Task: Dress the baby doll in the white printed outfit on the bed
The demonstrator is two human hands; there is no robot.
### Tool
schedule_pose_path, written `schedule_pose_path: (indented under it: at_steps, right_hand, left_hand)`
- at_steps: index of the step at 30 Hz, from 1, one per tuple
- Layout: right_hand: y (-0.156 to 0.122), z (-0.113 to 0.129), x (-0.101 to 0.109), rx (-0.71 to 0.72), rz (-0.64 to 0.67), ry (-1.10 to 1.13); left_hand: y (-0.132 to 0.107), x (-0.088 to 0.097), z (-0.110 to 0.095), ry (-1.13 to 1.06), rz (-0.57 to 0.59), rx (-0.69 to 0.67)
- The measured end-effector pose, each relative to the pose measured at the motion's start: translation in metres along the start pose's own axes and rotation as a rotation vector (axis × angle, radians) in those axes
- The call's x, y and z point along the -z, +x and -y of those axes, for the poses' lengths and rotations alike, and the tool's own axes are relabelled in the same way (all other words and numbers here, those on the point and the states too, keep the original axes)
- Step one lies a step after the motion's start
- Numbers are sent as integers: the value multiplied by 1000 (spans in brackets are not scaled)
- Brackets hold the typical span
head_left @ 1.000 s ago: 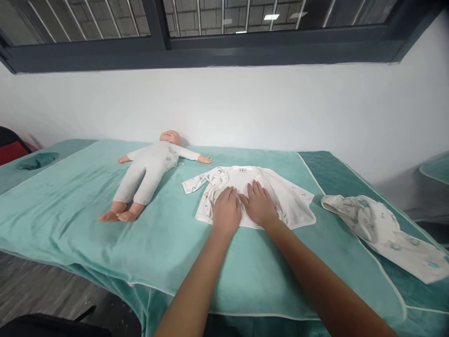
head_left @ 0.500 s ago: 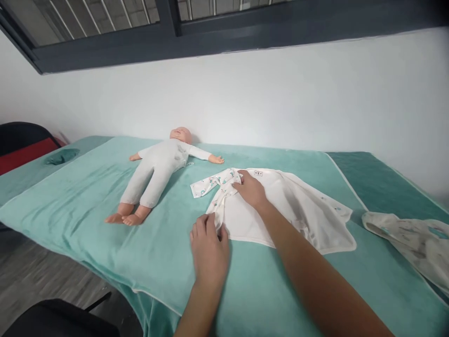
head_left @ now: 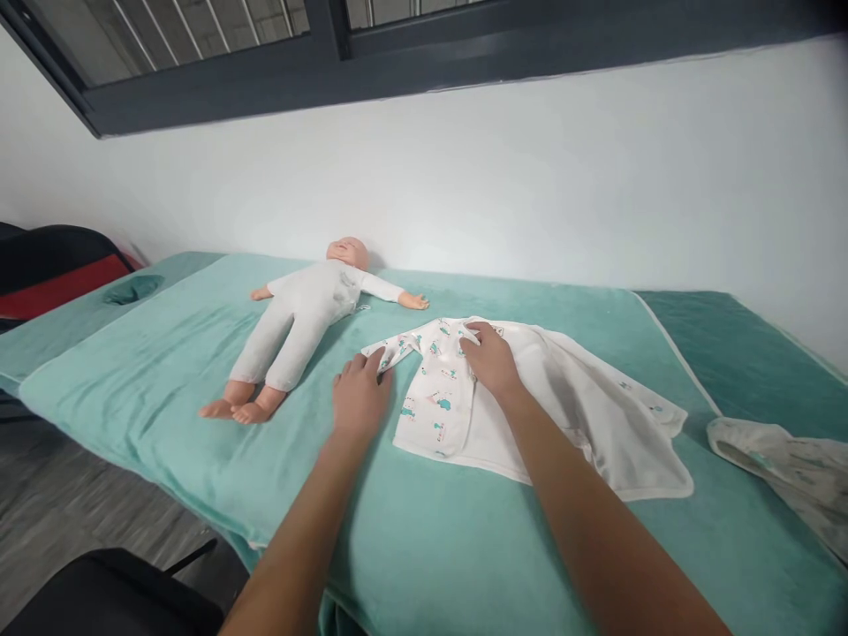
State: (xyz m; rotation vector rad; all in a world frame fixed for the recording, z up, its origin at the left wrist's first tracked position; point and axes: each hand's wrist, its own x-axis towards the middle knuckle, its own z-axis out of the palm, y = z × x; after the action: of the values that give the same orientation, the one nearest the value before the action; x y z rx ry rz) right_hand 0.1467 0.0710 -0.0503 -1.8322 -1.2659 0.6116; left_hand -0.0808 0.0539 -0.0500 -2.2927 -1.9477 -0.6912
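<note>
A small white baby shirt point(head_left: 570, 411) with teal prints lies spread on a teal towel point(head_left: 165, 353) covering the table. My left hand point(head_left: 361, 393) rests at the end of the shirt's left sleeve, fingers stretched flat on it. My right hand point(head_left: 491, 358) presses flat near the shirt's collar, on the folded-over printed front panel. A baby doll point(head_left: 301, 314) in a white suit lies on its back to the left, arms out, head toward the wall.
A second printed cloth point(head_left: 788, 473) lies crumpled at the right on a darker teal cover point(head_left: 729, 344). A white wall runs behind the table. A black and red chair point(head_left: 59, 265) stands at far left, and a dark seat point(head_left: 112, 596) sits below the table's front edge.
The shirt's left front panel has been folded over, printed side up. My left hand moved up from the hem to the sleeve end; my right hand stayed near the collar.
</note>
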Motion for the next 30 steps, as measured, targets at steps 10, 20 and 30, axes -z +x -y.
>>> schedule_pose_path:
  at_steps: [10, 20, 30]
  right_hand:
    - [1, -1, -1, -15, 4, -67]
    - [2, -4, -1, -20, -7, -36]
    - [-2, -4, 4, -91, -46, 0]
  left_hand:
    - [45, -10, 22, 186, -49, 21]
    - [36, -12, -3, -59, 144, -437]
    - [51, -29, -3, -12, 306, -310]
